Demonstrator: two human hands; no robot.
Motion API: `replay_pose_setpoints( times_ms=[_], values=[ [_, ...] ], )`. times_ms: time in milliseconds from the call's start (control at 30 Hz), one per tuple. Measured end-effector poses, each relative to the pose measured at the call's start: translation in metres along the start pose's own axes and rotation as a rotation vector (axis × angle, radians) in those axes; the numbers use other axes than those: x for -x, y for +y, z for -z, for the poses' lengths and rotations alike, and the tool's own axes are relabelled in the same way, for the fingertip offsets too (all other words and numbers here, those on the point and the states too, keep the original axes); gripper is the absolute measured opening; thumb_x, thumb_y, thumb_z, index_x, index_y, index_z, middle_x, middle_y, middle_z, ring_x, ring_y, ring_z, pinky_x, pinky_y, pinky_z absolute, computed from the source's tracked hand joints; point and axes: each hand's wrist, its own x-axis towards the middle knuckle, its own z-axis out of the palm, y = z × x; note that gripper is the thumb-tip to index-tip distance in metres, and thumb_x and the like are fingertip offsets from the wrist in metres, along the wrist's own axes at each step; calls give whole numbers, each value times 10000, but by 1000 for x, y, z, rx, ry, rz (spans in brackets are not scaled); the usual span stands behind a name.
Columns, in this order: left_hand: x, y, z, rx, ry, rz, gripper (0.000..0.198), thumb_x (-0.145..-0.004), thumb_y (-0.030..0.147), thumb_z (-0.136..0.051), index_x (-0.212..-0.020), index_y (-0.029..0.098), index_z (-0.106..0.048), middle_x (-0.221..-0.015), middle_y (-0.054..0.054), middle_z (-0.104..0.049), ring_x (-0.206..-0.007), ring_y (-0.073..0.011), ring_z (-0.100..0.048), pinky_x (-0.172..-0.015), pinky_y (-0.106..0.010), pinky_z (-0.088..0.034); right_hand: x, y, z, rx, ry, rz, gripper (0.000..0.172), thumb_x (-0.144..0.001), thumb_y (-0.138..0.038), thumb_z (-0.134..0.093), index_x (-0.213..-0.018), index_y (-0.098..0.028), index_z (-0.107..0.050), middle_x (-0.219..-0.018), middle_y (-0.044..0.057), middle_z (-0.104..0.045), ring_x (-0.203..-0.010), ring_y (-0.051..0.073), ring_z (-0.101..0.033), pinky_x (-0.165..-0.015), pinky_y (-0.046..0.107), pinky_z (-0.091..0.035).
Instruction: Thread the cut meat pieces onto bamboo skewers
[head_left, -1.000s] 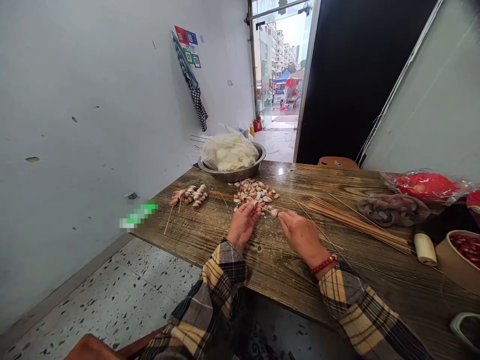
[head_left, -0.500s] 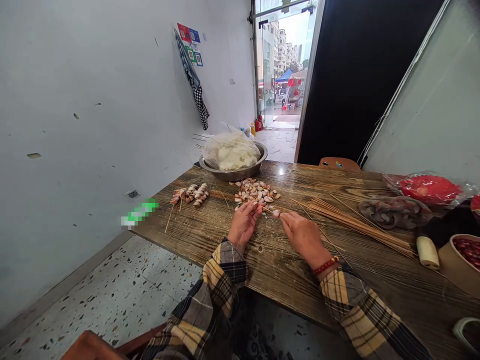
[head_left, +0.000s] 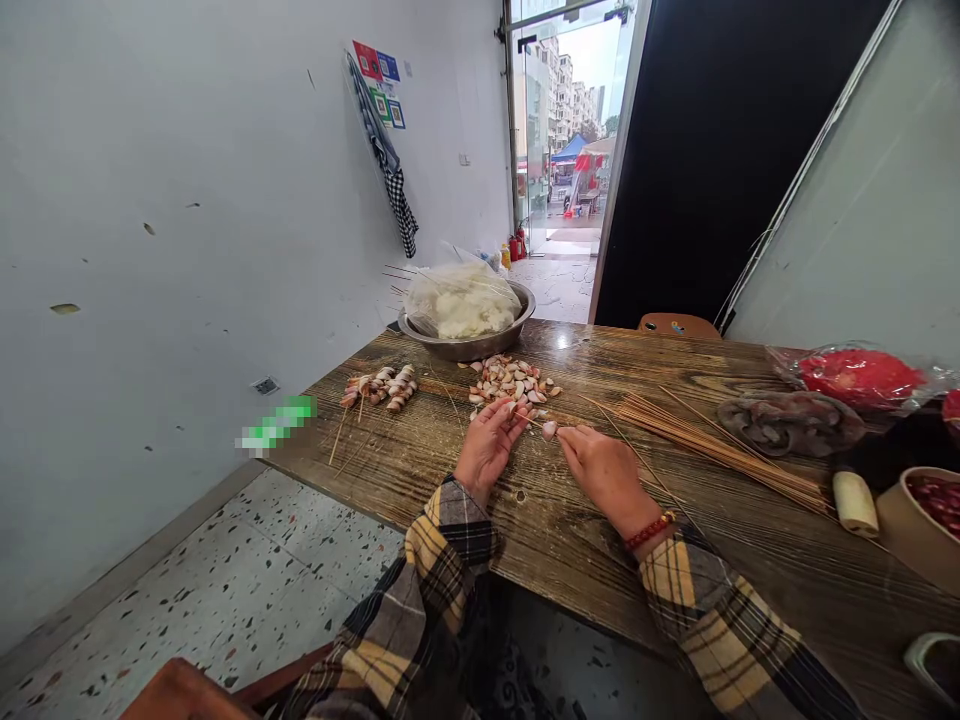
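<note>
My left hand (head_left: 489, 443) rests on the wooden table (head_left: 570, 530), its fingers pinched on a small pale piece at the near edge of a loose pile of cut pieces (head_left: 511, 380). My right hand (head_left: 602, 470) grips a thin bamboo skewer (head_left: 541, 425) that has one piece threaded near its tip and points left toward my left hand. The two hands are close together, a few centimetres apart.
Finished skewers (head_left: 379, 390) lie at the left of the table. A metal bowl (head_left: 466, 345) with a bagged white mass stands at the far edge. A bundle of bare skewers (head_left: 720, 450) lies right, beside red bags (head_left: 855, 375), a roll (head_left: 855, 503) and a tub (head_left: 919, 520).
Both hands stay in nearly the same place. My left fingers have shifted slightly toward the skewer tip.
</note>
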Motion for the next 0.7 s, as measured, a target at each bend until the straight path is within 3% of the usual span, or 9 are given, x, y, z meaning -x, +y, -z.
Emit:
replay_pose_setpoints(
  times_ms=[433, 700],
  values=[
    [-1, -1, -2, -25, -24, -36, 211, -753, 122, -708, -927, 139, -590, -896, -57, -709, -855, -137, -681, -953, -317, -471, 0, 2, -3, -15, 4, -3, 284, -992, -324, -398, -1035, -270, -673, -942, 22, -704, -781, 151, -628, -572, 259, -299],
    [0, -1, -3, -30, -17, -42, 217, -760, 125, -704, -939, 148, -584, -890, -47, -711, -847, -126, -681, -928, -285, -480, -2, 4, -5, -98, 11, 13, 294, -991, -309, -397, -1050, -259, -680, -961, 35, -707, -859, 158, -634, -647, 239, -361]
  ],
)
